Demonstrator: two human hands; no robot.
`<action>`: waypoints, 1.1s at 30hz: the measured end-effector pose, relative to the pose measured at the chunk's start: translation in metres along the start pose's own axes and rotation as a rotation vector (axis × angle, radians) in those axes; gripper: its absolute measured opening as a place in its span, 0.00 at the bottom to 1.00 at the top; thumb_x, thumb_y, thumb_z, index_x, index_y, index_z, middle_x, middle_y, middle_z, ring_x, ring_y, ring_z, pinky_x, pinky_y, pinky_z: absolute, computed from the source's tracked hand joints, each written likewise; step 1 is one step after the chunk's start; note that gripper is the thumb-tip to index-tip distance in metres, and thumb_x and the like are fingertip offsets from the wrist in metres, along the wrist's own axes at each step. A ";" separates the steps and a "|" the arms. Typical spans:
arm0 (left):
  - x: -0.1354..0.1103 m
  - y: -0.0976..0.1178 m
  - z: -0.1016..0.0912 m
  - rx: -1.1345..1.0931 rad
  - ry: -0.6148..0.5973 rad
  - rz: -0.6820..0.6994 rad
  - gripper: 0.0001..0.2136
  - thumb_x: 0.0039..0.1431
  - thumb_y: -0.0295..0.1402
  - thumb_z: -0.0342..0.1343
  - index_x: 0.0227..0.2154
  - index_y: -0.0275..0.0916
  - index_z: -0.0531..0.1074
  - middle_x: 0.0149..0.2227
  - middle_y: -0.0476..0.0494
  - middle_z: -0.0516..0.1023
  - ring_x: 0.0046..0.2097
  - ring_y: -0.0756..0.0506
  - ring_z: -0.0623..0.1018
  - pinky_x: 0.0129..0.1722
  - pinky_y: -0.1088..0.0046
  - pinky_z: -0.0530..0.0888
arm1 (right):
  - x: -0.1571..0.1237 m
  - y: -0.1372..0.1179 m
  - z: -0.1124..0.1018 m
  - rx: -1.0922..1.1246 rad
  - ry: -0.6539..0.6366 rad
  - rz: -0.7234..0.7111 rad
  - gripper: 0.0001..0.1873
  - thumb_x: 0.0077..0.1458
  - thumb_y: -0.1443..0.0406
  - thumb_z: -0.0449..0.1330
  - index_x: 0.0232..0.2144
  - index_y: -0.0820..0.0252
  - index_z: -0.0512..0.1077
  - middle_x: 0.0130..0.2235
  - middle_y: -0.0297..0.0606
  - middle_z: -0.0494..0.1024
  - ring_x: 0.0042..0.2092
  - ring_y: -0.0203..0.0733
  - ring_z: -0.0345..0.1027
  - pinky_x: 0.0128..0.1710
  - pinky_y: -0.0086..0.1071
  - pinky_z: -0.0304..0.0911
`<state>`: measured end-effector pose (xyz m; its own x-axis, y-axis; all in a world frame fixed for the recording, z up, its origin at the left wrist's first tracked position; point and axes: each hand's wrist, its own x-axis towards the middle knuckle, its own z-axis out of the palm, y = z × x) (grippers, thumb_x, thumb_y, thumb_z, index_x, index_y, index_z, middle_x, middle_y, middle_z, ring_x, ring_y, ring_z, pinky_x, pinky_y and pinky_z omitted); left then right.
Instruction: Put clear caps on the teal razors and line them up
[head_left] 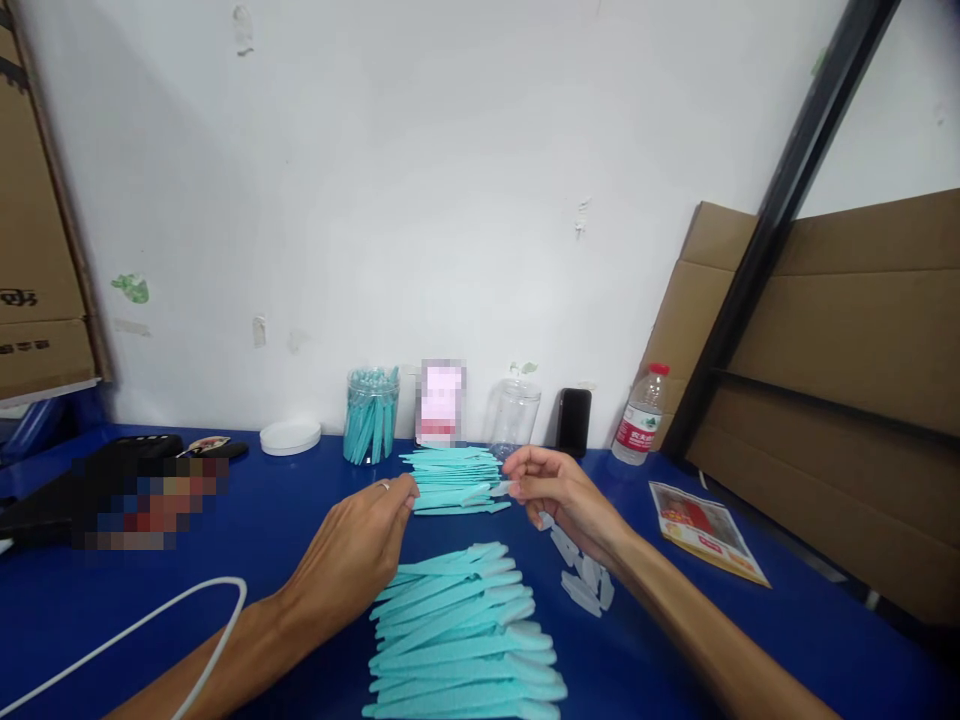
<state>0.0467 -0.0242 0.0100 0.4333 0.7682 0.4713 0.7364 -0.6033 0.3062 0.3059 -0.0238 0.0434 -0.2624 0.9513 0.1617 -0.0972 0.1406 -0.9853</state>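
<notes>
My left hand [360, 535] is closed in a pinch on the handle end of a turquoise eyebrow razor [454, 497], which points to the right. At its tip is a small clear cap [502, 489], pinched between the thumb and finger of my right hand [559, 490]. I cannot tell how far the cap covers the blade. Behind the hands lies a row of turquoise razors [454, 465]. Nearer to me, a larger stack of razors [465, 640] has pale caps at the right ends. Several loose caps [585, 583] lie below my right hand.
Along the wall stand a jar of turquoise razors [371, 418], a lit phone [441, 400], a clear jar [516, 415], a dark phone [574, 422] and a water bottle [641, 420]. A white lid [290, 437] lies left, a packet [709, 530] right. A white cable [225, 625] crosses my left forearm.
</notes>
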 end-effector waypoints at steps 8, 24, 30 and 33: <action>-0.002 0.001 0.002 -0.014 -0.002 0.018 0.13 0.70 0.34 0.34 0.34 0.42 0.62 0.29 0.48 0.70 0.31 0.44 0.71 0.31 0.70 0.62 | 0.001 0.003 -0.001 -0.047 -0.027 0.020 0.10 0.42 0.68 0.68 0.31 0.61 0.74 0.26 0.30 0.69 0.25 0.31 0.59 0.17 0.23 0.57; -0.009 0.014 0.002 -0.021 -0.008 0.056 0.14 0.69 0.33 0.33 0.33 0.41 0.63 0.30 0.46 0.70 0.31 0.44 0.71 0.32 0.68 0.65 | -0.002 0.017 0.018 0.030 -0.034 0.030 0.14 0.38 0.64 0.73 0.24 0.62 0.71 0.22 0.32 0.72 0.23 0.32 0.62 0.20 0.27 0.62; -0.008 0.019 -0.001 0.046 0.046 0.072 0.14 0.68 0.29 0.34 0.33 0.40 0.65 0.30 0.45 0.69 0.32 0.44 0.70 0.33 0.67 0.66 | -0.006 0.013 0.020 -0.007 -0.052 0.025 0.14 0.39 0.62 0.73 0.24 0.62 0.71 0.22 0.30 0.73 0.22 0.32 0.65 0.23 0.28 0.63; -0.007 0.018 0.000 0.013 0.065 0.104 0.13 0.69 0.30 0.35 0.34 0.39 0.65 0.31 0.45 0.69 0.32 0.44 0.70 0.33 0.67 0.66 | -0.006 0.002 0.017 -0.099 -0.086 0.057 0.15 0.39 0.62 0.73 0.25 0.62 0.72 0.22 0.30 0.72 0.22 0.32 0.64 0.23 0.28 0.62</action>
<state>0.0567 -0.0408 0.0123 0.4734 0.6860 0.5525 0.6960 -0.6758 0.2428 0.2913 -0.0340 0.0415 -0.3467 0.9320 0.1055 0.0139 0.1175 -0.9930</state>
